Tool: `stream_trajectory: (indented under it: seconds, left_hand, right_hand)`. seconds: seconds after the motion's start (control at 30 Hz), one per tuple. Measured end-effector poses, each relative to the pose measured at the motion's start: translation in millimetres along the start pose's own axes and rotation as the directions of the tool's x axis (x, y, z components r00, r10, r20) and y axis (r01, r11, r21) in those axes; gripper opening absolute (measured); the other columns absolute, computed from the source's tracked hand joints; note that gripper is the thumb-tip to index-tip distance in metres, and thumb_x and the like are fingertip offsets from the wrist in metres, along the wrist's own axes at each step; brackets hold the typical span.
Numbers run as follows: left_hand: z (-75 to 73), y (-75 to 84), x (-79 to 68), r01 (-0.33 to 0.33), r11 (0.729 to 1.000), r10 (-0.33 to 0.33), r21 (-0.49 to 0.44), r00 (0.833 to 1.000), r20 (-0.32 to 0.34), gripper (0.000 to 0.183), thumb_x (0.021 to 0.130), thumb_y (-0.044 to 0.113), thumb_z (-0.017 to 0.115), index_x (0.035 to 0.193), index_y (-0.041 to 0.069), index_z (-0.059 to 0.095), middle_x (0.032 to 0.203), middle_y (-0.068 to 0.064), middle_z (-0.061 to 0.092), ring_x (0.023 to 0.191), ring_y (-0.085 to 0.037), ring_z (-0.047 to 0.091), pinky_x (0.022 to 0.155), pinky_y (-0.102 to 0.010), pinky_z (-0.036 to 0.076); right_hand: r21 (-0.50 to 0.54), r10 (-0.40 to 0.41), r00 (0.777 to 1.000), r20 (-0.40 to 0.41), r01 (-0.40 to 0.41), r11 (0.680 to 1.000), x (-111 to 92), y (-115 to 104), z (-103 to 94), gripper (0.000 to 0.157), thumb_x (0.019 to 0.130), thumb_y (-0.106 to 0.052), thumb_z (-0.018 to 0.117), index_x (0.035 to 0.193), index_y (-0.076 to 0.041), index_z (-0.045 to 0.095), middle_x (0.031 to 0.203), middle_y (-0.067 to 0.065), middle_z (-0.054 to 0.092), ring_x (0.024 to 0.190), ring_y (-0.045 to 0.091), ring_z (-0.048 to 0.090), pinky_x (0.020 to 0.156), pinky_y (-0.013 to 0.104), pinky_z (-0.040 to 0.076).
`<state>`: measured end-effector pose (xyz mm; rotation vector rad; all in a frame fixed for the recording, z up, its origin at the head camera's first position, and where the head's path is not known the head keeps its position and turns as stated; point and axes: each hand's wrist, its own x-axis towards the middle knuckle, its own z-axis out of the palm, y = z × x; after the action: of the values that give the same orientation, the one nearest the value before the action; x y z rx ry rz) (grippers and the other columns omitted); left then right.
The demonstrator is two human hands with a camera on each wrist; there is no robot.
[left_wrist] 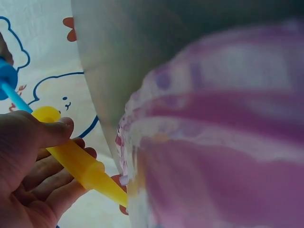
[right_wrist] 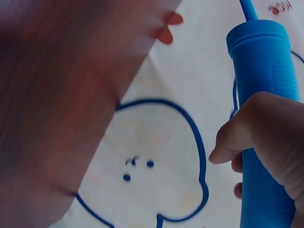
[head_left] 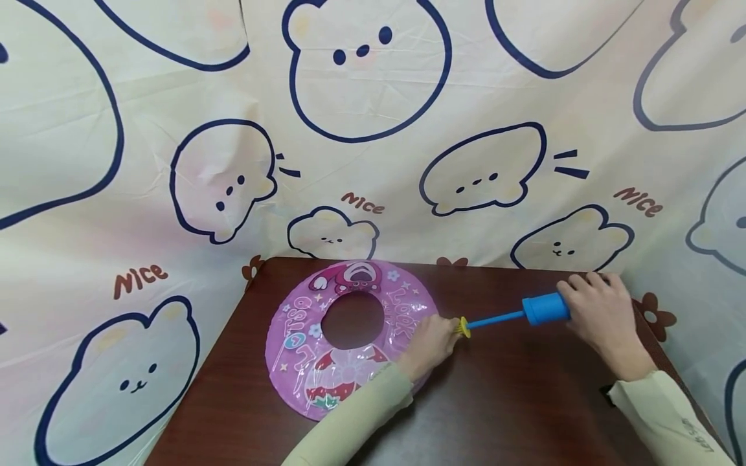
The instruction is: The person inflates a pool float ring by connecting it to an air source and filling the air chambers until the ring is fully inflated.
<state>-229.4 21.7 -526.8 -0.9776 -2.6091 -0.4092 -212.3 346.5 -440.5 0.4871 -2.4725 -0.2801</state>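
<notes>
A pink-purple inflatable swim ring [head_left: 294, 375] with strawberry and bear prints lies on the brown table, rounded with air. At its right side my left hand [head_left: 430, 346] grips the yellow nozzle end [left_wrist: 76, 164] of a hand pump; in the left wrist view the yellow tip points at the ring's edge, thumb on top and fingers beneath. My right hand [head_left: 603, 317] wraps round the pump's blue barrel [right_wrist: 263, 61] at the table's right. Between the two hands a thin blue rod [head_left: 495, 320] shows, drawn out of the barrel.
The dark brown table [head_left: 495, 401] reaches back to a cream cloth backdrop [head_left: 396, 168] with bear outlines, which hangs along its far and side edges. A small black object [head_left: 607, 395] shows beside the right sleeve.
</notes>
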Motion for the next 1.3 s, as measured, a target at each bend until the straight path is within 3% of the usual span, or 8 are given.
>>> stream_trajectory:
  seconds: [0.17,0.37,0.6,0.73,0.87,1.17,1.3]
  left_hand:
    - [0.7,0.2,0.1,0.006,0.999,-0.007,0.041,1.0,0.01,0.013,0.098,0.025,0.08,0.103,0.014,0.081,0.077,0.002,0.076,0.059,-0.01,0.065,0.054,-0.015,0.051]
    - [1.7,2.0,0.1,0.026,0.998,-0.027,0.056,0.999,0.021,0.013,0.098,0.027,0.08,0.1,0.014,0.08,0.076,0.002,0.075,0.059,-0.01,0.064,0.055,-0.018,0.053]
    - [3.5,3.2,1.1,0.031,0.999,-0.03,0.037,0.999,-0.02,0.013,0.096,0.026,0.082,0.098,0.013,0.08,0.076,0.001,0.076,0.061,-0.012,0.068,0.056,-0.019,0.055]
    - [3.7,1.5,0.6,0.033,0.999,-0.032,0.018,0.999,-0.036,0.013,0.093,0.024,0.084,0.096,0.013,0.079,0.074,0.001,0.074,0.059,-0.012,0.065,0.056,-0.02,0.054]
    - [3.7,-0.2,0.8,0.033,0.999,-0.033,-0.009,0.999,-0.023,0.012,0.095,0.024,0.083,0.099,0.013,0.08,0.075,0.001,0.074,0.059,-0.01,0.062,0.057,-0.018,0.053]
    - [2.0,-1.9,-0.1,0.045,0.997,-0.043,-0.07,0.998,0.037,0.013,0.098,0.023,0.079,0.106,0.013,0.081,0.08,0.001,0.077,0.061,-0.008,0.062,0.059,-0.015,0.053]
    - [2.5,-1.7,1.3,0.045,0.996,-0.042,-0.075,0.999,0.032,0.013,0.098,0.023,0.079,0.106,0.012,0.081,0.079,0.001,0.077,0.059,-0.007,0.06,0.057,-0.014,0.051]
  right_hand:
    - [0.02,-0.043,0.998,0.048,0.042,0.999,8,-27,12.5,0.064,0.05,-0.022,0.105,0.1,-0.002,0.07,0.097,0.022,0.075,0.088,0.044,0.069,0.083,0.062,0.054]
    - [0.042,-0.08,0.989,0.121,0.075,0.996,15,-60,27.1,0.062,0.057,-0.027,0.104,0.102,-0.002,0.071,0.097,0.02,0.076,0.086,0.042,0.071,0.082,0.059,0.056]
    - [0.062,-0.134,0.983,0.126,0.127,0.99,25,-89,40.2,0.063,0.059,-0.03,0.104,0.107,-0.003,0.073,0.1,0.018,0.077,0.087,0.039,0.072,0.083,0.057,0.058]
    - [0.063,-0.137,0.984,0.111,0.131,0.989,25,-93,43.5,0.065,0.058,-0.032,0.105,0.108,-0.005,0.074,0.102,0.017,0.078,0.089,0.038,0.072,0.084,0.056,0.059]
    - [0.068,-0.122,0.989,0.08,0.116,0.991,23,-76,39.9,0.067,0.053,-0.03,0.107,0.106,-0.007,0.073,0.102,0.016,0.077,0.091,0.037,0.071,0.083,0.055,0.057]
    - [0.057,-0.018,1.0,0.003,0.018,0.998,4,-2,10.2,0.073,0.042,-0.018,0.109,0.102,-0.003,0.069,0.103,0.023,0.075,0.095,0.047,0.067,0.089,0.065,0.051]
    - [0.036,0.016,1.0,-0.002,-0.016,0.999,1,12,2.1,0.078,0.039,-0.018,0.109,0.103,-0.002,0.068,0.104,0.026,0.075,0.095,0.05,0.067,0.09,0.069,0.051]
